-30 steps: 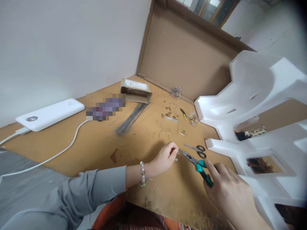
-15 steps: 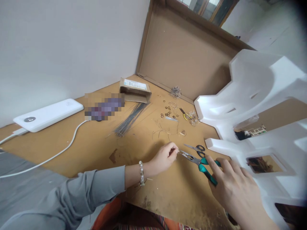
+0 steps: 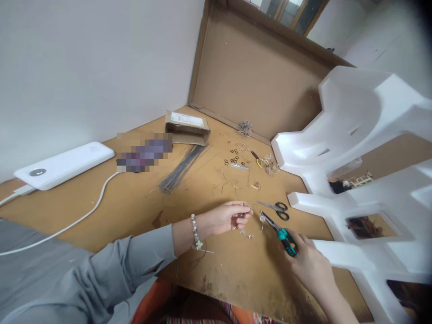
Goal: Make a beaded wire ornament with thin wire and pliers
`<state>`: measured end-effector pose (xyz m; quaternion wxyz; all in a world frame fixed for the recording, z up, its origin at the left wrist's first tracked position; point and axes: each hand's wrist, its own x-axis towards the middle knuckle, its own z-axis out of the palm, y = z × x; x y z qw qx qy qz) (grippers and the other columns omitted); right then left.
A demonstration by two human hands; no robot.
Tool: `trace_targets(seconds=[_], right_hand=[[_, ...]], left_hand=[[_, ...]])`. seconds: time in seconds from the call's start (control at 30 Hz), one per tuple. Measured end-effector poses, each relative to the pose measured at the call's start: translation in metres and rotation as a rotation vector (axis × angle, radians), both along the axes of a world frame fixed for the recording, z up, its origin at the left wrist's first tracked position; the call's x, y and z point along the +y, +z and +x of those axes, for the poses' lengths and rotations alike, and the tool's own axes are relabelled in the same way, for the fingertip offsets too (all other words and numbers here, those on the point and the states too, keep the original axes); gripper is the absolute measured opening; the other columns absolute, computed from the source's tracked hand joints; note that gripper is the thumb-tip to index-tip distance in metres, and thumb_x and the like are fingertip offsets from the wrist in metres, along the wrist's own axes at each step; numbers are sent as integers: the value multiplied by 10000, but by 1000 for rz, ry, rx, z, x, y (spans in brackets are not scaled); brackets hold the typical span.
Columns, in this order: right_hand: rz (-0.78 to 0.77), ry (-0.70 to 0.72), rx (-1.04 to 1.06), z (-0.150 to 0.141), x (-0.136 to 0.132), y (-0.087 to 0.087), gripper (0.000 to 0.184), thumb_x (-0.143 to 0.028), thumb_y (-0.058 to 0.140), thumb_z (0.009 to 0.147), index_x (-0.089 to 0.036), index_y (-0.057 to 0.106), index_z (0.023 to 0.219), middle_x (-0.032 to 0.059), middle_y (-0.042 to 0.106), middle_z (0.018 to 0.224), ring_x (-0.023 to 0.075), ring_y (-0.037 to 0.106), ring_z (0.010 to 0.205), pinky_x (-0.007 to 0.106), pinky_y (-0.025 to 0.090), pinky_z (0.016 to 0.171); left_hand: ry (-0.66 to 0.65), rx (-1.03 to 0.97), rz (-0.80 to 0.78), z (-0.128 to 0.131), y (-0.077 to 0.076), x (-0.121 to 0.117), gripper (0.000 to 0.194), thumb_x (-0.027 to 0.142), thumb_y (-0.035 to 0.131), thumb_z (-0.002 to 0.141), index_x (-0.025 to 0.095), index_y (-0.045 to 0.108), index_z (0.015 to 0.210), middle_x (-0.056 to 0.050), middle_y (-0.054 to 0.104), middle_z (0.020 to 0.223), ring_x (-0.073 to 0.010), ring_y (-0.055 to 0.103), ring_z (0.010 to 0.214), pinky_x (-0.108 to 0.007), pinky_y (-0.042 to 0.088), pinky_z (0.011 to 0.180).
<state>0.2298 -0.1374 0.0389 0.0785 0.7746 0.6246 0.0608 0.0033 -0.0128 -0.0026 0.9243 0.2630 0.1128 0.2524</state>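
Note:
My left hand (image 3: 231, 217) pinches a thin wire with its fingertips, and small clear beads (image 3: 249, 236) hang just below it. In my right hand (image 3: 308, 258) are long-nose pliers (image 3: 285, 240) with teal and black handles. Their jaws point up and left, near another clear bead (image 3: 262, 218) on a wire; whether they grip that wire I cannot tell. Black-handled scissors (image 3: 281, 210) lie on the table just beyond the pliers. A beaded bracelet (image 3: 194, 231) circles my left wrist.
A bundle of grey wires (image 3: 180, 173) lies before a small cardboard box (image 3: 187, 120). Dark rings (image 3: 234, 159), yellow-handled pliers (image 3: 257, 160) and a wire tangle (image 3: 245, 128) lie further back. White foam packing (image 3: 351, 108) borders the right side; a white power bank (image 3: 65, 164) sits left.
The pliers have turned, their handles now closer together, and my right hand has shifted left and down. My left hand has rolled, its fingers opening to show beads below. The scissors are more fully visible.

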Motion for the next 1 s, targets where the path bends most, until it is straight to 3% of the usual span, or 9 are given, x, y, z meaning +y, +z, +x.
trace_targets(seconds=[0.17,0.37,0.5,0.7,0.8,0.87,1.0], right_hand=[[-1,30,8,0,-3,-17,407,-450,431,845,-261,526,1192,68,643,973,230,638,795,313,443,615],[86,227,82,0,1,-41,484,-497,494,813,-224,531,1211,102,618,1080,250,605,917,354,469,758],[177,274,104,-3,7,-55,490,-485,470,836,-204,526,1233,124,597,1107,264,564,965,394,456,808],[288,297,211,-9,3,-61,501,-450,484,841,-178,513,1261,150,570,1165,290,501,1089,461,411,906],[381,310,409,-18,4,-52,429,-400,500,846,-203,537,1225,131,567,1207,273,478,1158,467,368,980],[382,284,665,-27,10,-43,370,-378,481,864,-215,555,1188,115,596,1173,232,541,1084,414,416,944],[152,193,1314,-44,41,-32,409,-427,543,813,-182,569,1139,82,680,953,175,641,798,318,511,746]], left_hand=[[4,24,22,1,-3,1,150,208,632,768,125,515,725,18,488,671,-28,382,466,-180,299,451],[144,92,73,7,-9,-2,240,335,659,748,134,528,754,6,521,700,-65,456,513,-230,406,522],[174,119,75,9,-10,-3,254,356,657,748,127,547,751,1,531,669,-72,471,512,-246,425,563],[145,159,98,8,-13,-5,225,339,612,798,117,574,804,-11,546,710,-80,496,539,-262,449,590],[129,188,79,9,-14,-5,218,330,597,810,112,582,802,-10,543,709,-77,492,527,-256,443,576],[128,211,66,10,-15,-5,226,335,595,810,110,589,790,-7,537,695,-74,483,518,-256,442,581],[115,262,115,10,-17,-3,264,379,589,807,115,599,792,-18,552,702,-99,521,567,-268,444,624]])
